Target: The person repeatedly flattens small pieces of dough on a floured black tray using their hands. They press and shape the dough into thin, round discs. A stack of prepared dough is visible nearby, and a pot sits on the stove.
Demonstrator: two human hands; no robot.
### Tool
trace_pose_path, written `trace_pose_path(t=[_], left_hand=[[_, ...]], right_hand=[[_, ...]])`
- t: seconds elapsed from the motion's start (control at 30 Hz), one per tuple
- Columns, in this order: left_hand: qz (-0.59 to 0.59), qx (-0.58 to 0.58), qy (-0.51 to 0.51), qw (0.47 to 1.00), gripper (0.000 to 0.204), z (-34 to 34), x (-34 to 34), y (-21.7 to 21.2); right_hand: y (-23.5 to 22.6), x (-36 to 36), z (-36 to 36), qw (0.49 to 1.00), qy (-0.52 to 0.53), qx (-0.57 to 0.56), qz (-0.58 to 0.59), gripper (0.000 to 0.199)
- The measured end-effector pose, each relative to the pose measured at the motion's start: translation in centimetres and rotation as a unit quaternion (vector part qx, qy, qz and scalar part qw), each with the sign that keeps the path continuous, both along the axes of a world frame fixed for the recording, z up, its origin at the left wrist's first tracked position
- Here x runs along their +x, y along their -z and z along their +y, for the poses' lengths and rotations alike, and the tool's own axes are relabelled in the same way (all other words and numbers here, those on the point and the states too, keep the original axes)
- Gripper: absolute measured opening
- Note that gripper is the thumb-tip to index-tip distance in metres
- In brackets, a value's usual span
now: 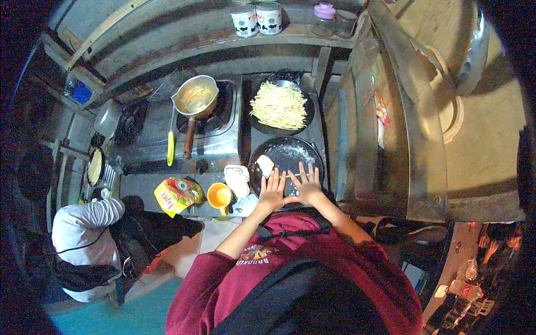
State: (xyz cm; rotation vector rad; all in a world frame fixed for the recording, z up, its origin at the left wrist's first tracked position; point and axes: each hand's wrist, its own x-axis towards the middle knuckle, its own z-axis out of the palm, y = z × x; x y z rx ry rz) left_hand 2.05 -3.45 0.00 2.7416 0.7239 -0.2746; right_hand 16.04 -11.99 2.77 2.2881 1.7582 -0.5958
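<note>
Both my hands lie flat, fingers spread, over a dark round tray (pixel 258 187) dusted with white flour. My left hand (pixel 272 190) and my right hand (pixel 306 185) are side by side, thumbs nearly touching. Under the fingers runs a thin pale strand of dough (pixel 290 175), partly hidden by them. A lump of pale dough (pixel 264 165) sits at the tray's left, close to my left fingertips. Just beyond, a second dark tray (pixel 304 124) carries a heap of thin, pale yellow dough strands (pixel 278 106).
Left of the trays are a white cloth (pixel 237 180), an orange cup (pixel 219 195) and a yellow-red packet (pixel 177 196). A saucepan (pixel 195 96) stands on the stove (pixel 223 137), beside a yellow-handled utensil (pixel 171 148). Another person (pixel 86 240) is at the lower left. Cans (pixel 256 20) line the shelf.
</note>
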Motion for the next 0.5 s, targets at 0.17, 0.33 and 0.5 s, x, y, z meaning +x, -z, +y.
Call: trace_pose_path(t=[0.17,0.33,0.5], left_hand=[[-0.063,0.001,-0.013,0.998,0.101,0.3,0.2,0.1],[-0.033,0.020,0.003,0.999,0.098,-0.1,-0.7,0.0],[-0.128,0.046,-0.007,0.991,0.098,0.5,-0.1,1.3]], right_hand=[[0.7,0.5,0.3,0.999,0.012,0.042,0.003,0.096],[0.7,0.7,-0.5,1.000,0.016,0.020,-0.010,0.099],[2.1,1.3,1.0,0.996,0.030,0.087,-0.007,0.106]])
